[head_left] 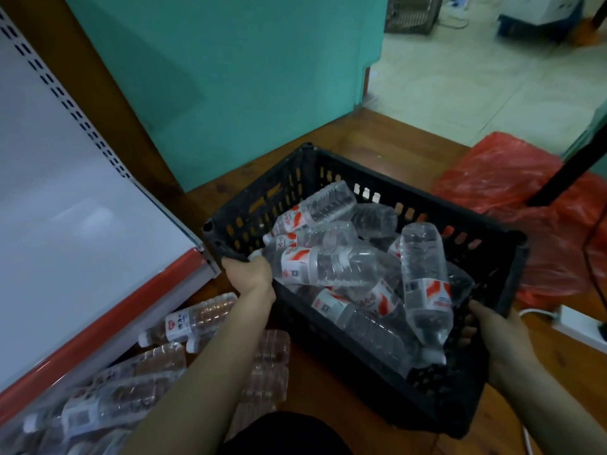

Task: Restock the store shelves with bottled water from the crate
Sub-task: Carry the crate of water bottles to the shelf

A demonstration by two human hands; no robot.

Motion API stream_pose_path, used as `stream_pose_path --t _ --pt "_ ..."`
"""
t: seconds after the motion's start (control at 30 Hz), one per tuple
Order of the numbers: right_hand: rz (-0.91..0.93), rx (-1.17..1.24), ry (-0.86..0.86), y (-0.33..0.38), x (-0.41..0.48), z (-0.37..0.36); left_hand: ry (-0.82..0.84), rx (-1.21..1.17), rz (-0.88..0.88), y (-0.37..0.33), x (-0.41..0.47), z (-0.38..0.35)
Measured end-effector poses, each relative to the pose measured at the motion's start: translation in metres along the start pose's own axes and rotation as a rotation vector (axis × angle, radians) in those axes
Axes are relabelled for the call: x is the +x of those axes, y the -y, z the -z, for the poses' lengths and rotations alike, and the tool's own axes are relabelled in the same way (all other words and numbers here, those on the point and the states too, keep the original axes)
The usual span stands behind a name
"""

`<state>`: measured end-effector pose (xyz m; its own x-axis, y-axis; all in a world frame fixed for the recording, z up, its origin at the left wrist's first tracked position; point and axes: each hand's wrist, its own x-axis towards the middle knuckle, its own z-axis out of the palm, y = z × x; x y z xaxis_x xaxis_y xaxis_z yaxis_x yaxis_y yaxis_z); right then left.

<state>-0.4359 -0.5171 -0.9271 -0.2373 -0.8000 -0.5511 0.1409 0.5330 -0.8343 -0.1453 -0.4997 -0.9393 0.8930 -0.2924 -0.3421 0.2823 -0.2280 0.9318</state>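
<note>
The left hand [250, 276] curls over the rim of the black crate [414, 190] and the right hand [496, 339] grips its opposite wall, holding it, bottled water [328, 265] heaped inside, just beside the shelf [65, 198], likely for easy reach.

bottles [184, 323] crowd floor beside shelf [82, 224]
</note>
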Motion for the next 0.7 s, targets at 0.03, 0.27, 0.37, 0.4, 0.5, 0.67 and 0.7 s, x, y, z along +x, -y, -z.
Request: stream_pose_path --t 0.03,0.27,0.37,0.4,0.5,0.67,0.7 --pt "0.006 -0.001 -0.006 -0.002 0.001 -0.003 -0.013 -0.004 0.006 -0.001 0.003 0.000" --pt "0.031 -0.006 -0.014 -0.015 0.010 -0.036 -0.070 0.056 0.010 -0.017 0.038 -0.002" --pt "0.021 0.005 -0.028 -0.011 0.012 -0.052 -0.066 0.094 0.022 -0.024 0.055 -0.004" --pt "0.015 0.006 -0.038 -0.010 0.012 -0.057 -0.060 0.106 0.021 -0.026 0.058 -0.004" --pt "0.032 0.007 -0.023 -0.007 0.010 -0.067 0.002 0.122 0.022 -0.032 0.064 -0.002" --pt "0.063 0.015 0.045 -0.009 0.001 -0.066 0.087 0.125 0.068 -0.033 0.067 0.007" --pt "0.060 0.021 0.043 -0.010 0.000 -0.065 0.097 0.127 0.072 -0.032 0.066 0.009"
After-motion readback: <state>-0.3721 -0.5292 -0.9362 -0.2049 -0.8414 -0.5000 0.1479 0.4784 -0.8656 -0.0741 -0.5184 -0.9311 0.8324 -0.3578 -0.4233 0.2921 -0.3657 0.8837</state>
